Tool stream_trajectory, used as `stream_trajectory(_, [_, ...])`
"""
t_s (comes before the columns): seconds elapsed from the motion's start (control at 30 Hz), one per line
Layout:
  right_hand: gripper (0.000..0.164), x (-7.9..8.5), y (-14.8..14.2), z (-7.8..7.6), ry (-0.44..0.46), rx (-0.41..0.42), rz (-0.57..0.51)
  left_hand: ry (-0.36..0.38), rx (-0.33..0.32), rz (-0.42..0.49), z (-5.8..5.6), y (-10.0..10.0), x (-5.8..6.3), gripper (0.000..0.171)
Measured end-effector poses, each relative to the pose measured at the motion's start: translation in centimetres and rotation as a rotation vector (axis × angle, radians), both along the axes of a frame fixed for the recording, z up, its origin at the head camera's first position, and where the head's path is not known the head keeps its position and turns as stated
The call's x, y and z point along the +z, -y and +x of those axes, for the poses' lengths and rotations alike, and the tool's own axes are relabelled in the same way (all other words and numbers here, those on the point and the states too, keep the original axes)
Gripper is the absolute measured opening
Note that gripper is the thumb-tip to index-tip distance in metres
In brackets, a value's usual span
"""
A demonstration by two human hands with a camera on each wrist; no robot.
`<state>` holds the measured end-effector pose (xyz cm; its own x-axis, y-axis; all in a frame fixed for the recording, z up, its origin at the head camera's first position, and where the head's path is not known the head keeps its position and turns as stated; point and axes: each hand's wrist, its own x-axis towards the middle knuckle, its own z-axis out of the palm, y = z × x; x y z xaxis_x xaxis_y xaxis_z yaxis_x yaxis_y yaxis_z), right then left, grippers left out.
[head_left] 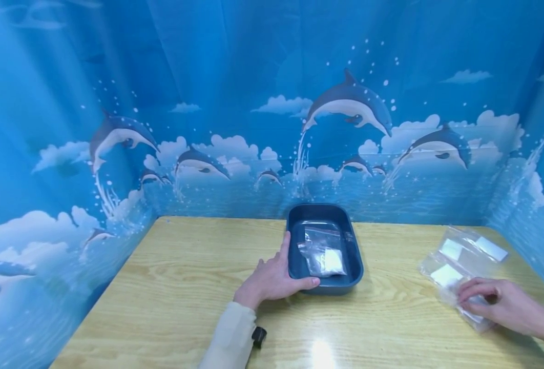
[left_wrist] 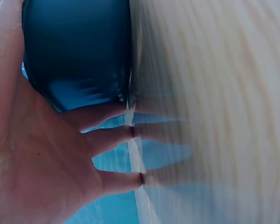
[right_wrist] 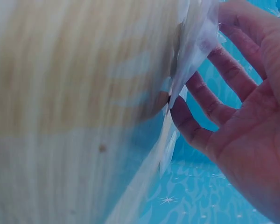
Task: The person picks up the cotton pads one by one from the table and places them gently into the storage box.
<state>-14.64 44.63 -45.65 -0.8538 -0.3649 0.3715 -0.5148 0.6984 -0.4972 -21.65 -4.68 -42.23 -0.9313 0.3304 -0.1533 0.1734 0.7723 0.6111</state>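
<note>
L. hand spread at the near L. corner of 1 dark-blue, rounded-rectangular tray: thumb along near rim, index along L. wall. R. hand, fingers curled, pinches the nearest of several clear plastic bags w/ white rectangular inserts, R. side of pale wood-grain table. L. wrist view adds 3 spread fingertips touching tabletop, unseen from head; R. wrist view adds bag film rising obliquely from tabletop to R. hand. Tray's long axis runs near–far; far-R. insert slants far-L. to near-R. Counts: 4 inserts visible at R.; overlapping bags, exact no. unclear. In tray, ≥1 clear bag w/ white insert.
</note>
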Motion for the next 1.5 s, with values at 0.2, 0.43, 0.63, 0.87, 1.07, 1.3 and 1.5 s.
stream_trajectory(0.2, [0.037, 0.5, 0.8, 0.2, -0.055, -0.052, -0.016, 0.007, 0.002, -0.005, 0.0, -0.1, 0.0, 0.130])
stream_trajectory(0.43, [0.038, 1.7, 2.2, -0.1, -0.139, -0.097, 0.000, 0.004, -0.001, -0.016, 0.1, 0.0, 0.0, 0.131])
stream_trajectory(0.63, [0.035, 2.7, 3.6, -0.7, -0.186, -0.128, 0.017, 0.007, -0.006, -0.019, 0.0, 0.1, 0.1, 0.130])
stream_trajectory(0.87, [0.025, 3.8, 5.4, -1.4, -0.135, -0.197, 0.025, 0.011, -0.002, -0.009, 0.0, 0.0, 0.1, 0.130])
stream_trajectory(1.07, [0.023, 4.8, 7.2, -2.1, -0.124, -0.197, 0.005, 0.009, 0.000, -0.010, 0.0, 0.0, 0.1, 0.131])
stream_trajectory(1.3, [0.025, 5.4, 9.4, -2.7, -0.183, -0.154, -0.021, 0.009, -0.002, -0.008, 0.0, 0.0, 0.0, 0.131])
stream_trajectory(1.5, [0.027, 5.7, 11.0, -3.4, -0.235, -0.136, -0.028, 0.011, 0.004, -0.006, 0.0, 0.0, 0.0, 0.129])
